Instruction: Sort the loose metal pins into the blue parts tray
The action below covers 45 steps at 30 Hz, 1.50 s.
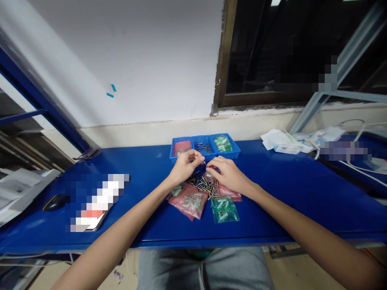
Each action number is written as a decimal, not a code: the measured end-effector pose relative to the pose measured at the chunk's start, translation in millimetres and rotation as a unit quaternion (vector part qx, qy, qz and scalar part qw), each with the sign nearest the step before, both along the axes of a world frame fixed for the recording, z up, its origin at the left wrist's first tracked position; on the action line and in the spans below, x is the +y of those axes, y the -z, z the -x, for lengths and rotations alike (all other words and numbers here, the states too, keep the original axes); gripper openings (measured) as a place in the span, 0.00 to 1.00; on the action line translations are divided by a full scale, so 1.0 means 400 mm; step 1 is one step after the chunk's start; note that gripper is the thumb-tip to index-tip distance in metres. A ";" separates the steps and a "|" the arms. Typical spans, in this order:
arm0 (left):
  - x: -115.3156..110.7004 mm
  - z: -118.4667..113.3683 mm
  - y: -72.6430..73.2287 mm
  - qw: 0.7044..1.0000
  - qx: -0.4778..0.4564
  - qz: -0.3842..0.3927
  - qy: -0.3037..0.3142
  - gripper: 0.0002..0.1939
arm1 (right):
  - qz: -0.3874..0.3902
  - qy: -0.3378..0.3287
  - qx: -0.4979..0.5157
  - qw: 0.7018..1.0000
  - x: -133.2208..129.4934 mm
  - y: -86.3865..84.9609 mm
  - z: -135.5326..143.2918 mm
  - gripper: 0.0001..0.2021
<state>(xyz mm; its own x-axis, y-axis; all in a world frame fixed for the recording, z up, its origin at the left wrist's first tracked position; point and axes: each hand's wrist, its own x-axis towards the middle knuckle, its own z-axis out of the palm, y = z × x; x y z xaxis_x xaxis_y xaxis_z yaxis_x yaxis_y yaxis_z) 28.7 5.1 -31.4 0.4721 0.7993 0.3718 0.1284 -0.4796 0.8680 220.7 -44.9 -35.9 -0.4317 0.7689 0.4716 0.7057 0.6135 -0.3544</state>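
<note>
Left hand point(185, 167) and right hand point(227, 173), grips pinched on a thin pin point(205, 163), pin heap point(207, 186) nearer on blue surface point(272, 173), green bag point(224, 210) nearest, trays point(232, 154) far.

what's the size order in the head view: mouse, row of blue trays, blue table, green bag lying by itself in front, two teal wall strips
1. Blue table
2. Row of blue trays
3. Green bag
4. Mouse
5. Teal wall strips: too alike to rank against each other
</note>
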 end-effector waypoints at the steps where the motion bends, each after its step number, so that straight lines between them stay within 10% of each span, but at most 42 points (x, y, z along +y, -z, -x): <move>1: 0.000 -0.001 0.000 1.000 -0.001 0.011 0.002 0.10 | 0.002 0.000 0.002 1.000 -0.001 -0.001 0.001 0.07; 7: -0.008 0.006 -0.006 0.991 0.068 -0.108 -0.034 0.07 | 0.004 0.008 0.017 1.000 -0.004 -0.009 0.005 0.08; 16: -0.031 0.026 -0.023 0.897 0.255 -0.361 -0.006 0.10 | -0.013 0.030 0.029 0.999 -0.006 -0.008 -0.001 0.09; 45: -0.046 -0.005 -0.010 0.988 0.025 -0.152 -0.030 0.12 | 0.063 0.004 0.158 0.985 -0.001 -0.008 0.012 0.06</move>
<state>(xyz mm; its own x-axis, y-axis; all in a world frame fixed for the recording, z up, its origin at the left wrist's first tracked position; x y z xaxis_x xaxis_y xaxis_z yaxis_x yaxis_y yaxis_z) 30.7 -13.1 -27.2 0.4510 0.6809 0.5771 0.2031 -0.7079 0.6765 215.8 -45.3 -32.8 -0.2721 0.8331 0.4815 0.5520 0.5450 -0.6311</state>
